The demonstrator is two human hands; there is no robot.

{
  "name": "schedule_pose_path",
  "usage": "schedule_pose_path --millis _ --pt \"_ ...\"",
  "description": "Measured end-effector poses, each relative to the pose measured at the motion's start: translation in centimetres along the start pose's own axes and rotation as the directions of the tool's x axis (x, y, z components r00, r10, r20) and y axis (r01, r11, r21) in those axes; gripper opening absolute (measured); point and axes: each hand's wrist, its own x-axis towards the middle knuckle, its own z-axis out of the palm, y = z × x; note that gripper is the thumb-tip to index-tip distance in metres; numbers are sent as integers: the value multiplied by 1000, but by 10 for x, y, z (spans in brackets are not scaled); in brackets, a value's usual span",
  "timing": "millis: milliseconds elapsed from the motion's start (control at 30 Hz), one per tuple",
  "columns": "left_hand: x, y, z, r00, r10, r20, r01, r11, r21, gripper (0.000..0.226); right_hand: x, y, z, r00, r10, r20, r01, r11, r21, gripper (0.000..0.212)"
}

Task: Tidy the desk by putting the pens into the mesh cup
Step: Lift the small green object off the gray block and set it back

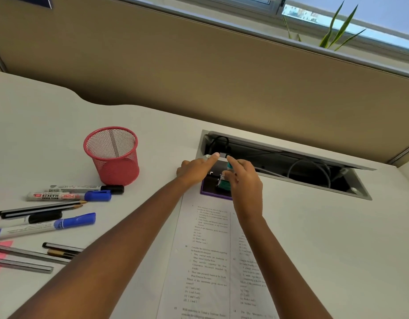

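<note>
White desk | left hand forefinger out, right hand pinching green object | pens untouched | best to free hands first, then drop pens upright into mesh cup

bright daylight – from window | soft shadows | edges bowed – wide-angle
</note>
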Motion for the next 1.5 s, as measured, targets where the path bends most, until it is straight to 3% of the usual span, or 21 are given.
schedule_pose_path --millis 300,567,767,867,933,1033,1100,1167,1200,1300,1367,1433,1467,1500 --pt "-5 2 0 1000 -15 -1 15 999 -38 63 -13 1 10 992 -94 -85 85 991 -103 39" --pt "-8 2 -1 1000 1 12 0 996 -93 61 -16 -2 7 994 -58 -92 50 996 -79 38" --pt "-1 -7 -4 994 69 90 -61 995 -84 61 -14 -8 -13 991 129 -36 -120 974 191 31" --pt "-1 -11 -8 987 108 120 -96 990 -104 60 -22 -14 -38 966 245 -86 -200 913 356 33" --pt "-2 -13 -9 984 129 120 -116 987 -113 58 -27 -14 -57 902 414 -117 -282 774 566 33" --pt "-8 -17 -5 979 188 79 -177 976 -123 54 -39 -7 -83 737 675 41 -407 394 824 31" --pt "-11 -21 -1 972 232 31 -226 966 -128 50 -49 -4 -95 650 708 276 -422 34 906 41" --pt "-16 -26 1 965 261 -13 -261 960 -101 46 -58 -3 -103 587 645 489 -322 -368 872 71" --pt "-18 -29 3 959 283 -26 -284 956 -79 45 -62 -5 -108 572 614 544 -269 -486 831 67" --pt "-19 -38 7 926 373 -54 -376 926 -46 43 -69 -19 -119 500 589 635 -229 -617 753 27" --pt "-22 -43 8 910 411 -56 -413 911 -20 45 -74 -21 -120 481 561 674 -229 -662 714 27" --pt "-22 -48 9 895 445 -41 -444 895 23 54 -82 -24 -119 488 512 707 -209 -718 664 57" --pt "-22 -49 10 889 457 -35 -455 889 55 55 -85 -23 -119 475 500 724 -193 -743 640 58" --pt "-22 -50 11 882 469 -37 -465 881 85 52 -86 -24 -119 456 501 736 -180 -758 627 43"
